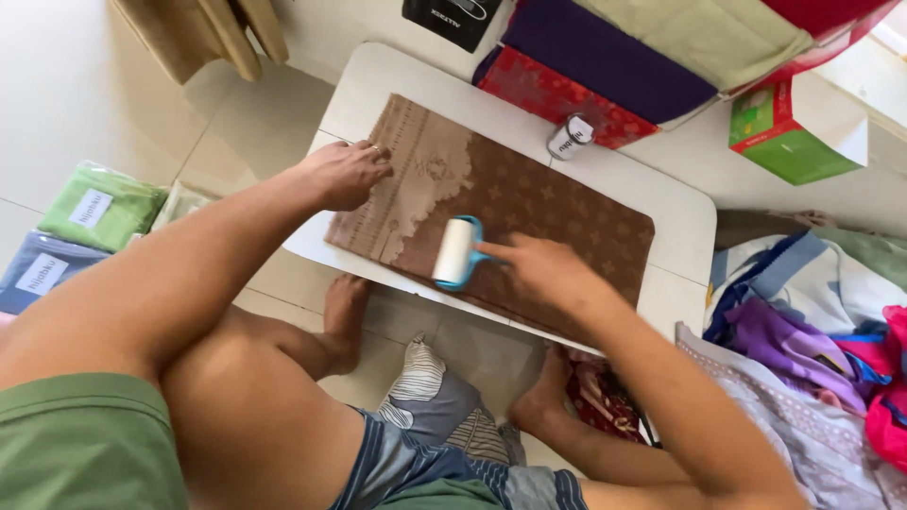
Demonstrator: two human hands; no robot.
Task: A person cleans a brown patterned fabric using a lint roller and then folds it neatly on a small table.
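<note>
While the right hand [543, 269] is wrapped shut around the blue handle of a lint roller [456, 251], the white roll sits on the brown cloth [515, 203], near the front edge of the small white table [675, 203]. The left hand [345, 173] lies flat and open on the cloth's left end, holding nothing, just pressing down. To roll well, I think the flat hand should keep the cloth tight, and the roller should go in straight, slow lines so no part is missed.

A small grey roll [570, 137] stands at the table's back edge, just past the cloth, so it could get bumped. Folded red and purple cloths [586, 76] lie behind the table. A green box [789, 132] sits off the back right corner. Packed cloths [90, 212] lie on the floor to the left.
</note>
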